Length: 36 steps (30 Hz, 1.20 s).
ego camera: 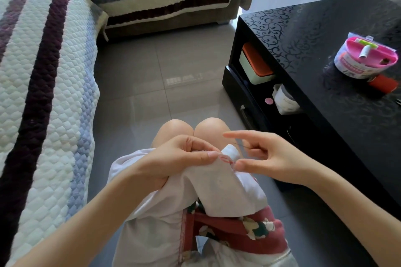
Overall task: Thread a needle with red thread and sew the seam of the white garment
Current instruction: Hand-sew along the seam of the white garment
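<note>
The white garment [219, 182] lies over my lap, bunched up between both hands. My left hand [173, 158] grips a fold of it, thumb pressed on top beside a short row of red stitches [226, 159] along the seam. My right hand [267, 156] is just right of the stitches. Its thumb touches the cloth edge, its index finger points out straight to the left, and its curled fingers hold a thin dark thread or needle [244, 146], too fine to tell which.
A black glossy coffee table [325, 60] stands at the right, carrying a pink sewing kit [364, 58] and a red thread spool [383, 83]. Boxes sit on the table's lower shelf [256, 65]. A quilted striped sofa [43, 71] is at the left. Grey tiled floor lies ahead.
</note>
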Each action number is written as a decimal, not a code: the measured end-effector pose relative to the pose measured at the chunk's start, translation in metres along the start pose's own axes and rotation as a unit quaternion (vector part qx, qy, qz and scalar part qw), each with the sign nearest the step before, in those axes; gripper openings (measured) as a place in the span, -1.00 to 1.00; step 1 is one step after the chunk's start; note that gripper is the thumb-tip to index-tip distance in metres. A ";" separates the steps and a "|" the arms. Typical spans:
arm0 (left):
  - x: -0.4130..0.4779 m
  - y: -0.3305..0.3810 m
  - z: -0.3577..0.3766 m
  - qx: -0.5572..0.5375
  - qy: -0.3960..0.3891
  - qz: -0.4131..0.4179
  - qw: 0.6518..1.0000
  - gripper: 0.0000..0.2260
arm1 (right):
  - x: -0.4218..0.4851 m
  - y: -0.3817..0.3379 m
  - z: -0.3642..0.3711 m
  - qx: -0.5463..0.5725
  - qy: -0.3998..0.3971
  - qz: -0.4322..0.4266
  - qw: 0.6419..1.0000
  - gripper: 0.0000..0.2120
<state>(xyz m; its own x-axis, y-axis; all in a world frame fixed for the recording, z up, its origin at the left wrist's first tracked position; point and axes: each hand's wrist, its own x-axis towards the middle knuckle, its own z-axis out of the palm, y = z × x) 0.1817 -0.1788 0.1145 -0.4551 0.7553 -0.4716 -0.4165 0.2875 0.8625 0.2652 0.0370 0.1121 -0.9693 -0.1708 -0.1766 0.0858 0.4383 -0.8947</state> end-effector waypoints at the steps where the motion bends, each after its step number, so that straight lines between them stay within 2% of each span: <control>1: -0.001 0.000 0.000 -0.013 -0.011 -0.003 1.000 -0.82 | 0.005 0.000 0.004 0.006 -0.020 -0.001 1.000 -0.54; 4: -0.003 0.001 -0.001 -0.063 -0.019 -0.012 0.998 -0.86 | 0.013 0.000 0.009 0.027 -0.079 0.000 0.996 -0.71; 6: -0.005 0.000 -0.002 -0.056 -0.006 -0.013 0.998 -0.86 | 0.010 -0.002 0.004 0.062 -0.092 0.018 0.994 -0.78; 11: -0.004 -0.003 0.007 0.009 0.001 -0.002 1.000 -0.85 | -0.017 -0.007 -0.019 0.089 -0.111 0.025 0.989 -0.76; 15: -0.001 0.000 0.023 0.075 -0.006 0.018 0.997 -0.92 | -0.038 -0.015 -0.030 0.097 -0.120 0.057 0.986 -0.75; 17: 0.004 -0.002 0.024 0.148 0.026 0.020 0.988 -0.89 | -0.036 -0.009 -0.028 0.078 -0.084 0.092 0.989 -0.71; 20: 0.009 -0.007 0.021 0.198 0.062 0.010 0.978 -0.87 | -0.023 0.010 -0.014 -0.046 -0.005 0.136 0.990 -0.73; 23: 0.012 -0.012 0.015 0.197 0.088 -0.001 0.976 -0.88 | -0.018 0.019 -0.002 -0.152 0.051 0.091 0.983 -0.85; 27: 0.012 -0.014 0.012 0.183 0.112 0.000 0.977 -0.88 | -0.021 0.003 0.008 -0.126 0.108 -0.007 0.986 -0.95; 29: 0.012 -0.015 0.011 0.178 0.113 -0.002 0.977 -0.88 | -0.022 0.001 0.016 -0.151 0.135 -0.036 0.979 -0.90; 36: 0.018 -0.019 0.011 0.182 0.115 0.004 0.977 -0.89 | -0.024 0.006 0.033 -0.158 0.163 -0.019 0.974 -0.85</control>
<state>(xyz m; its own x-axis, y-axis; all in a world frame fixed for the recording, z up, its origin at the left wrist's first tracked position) 0.1901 -0.1645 0.0918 -0.6395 0.6181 -0.4572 -0.1244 0.5036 0.8549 0.2962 0.0142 0.0973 -0.9964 0.0748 0.0393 0.0239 0.6954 -0.7182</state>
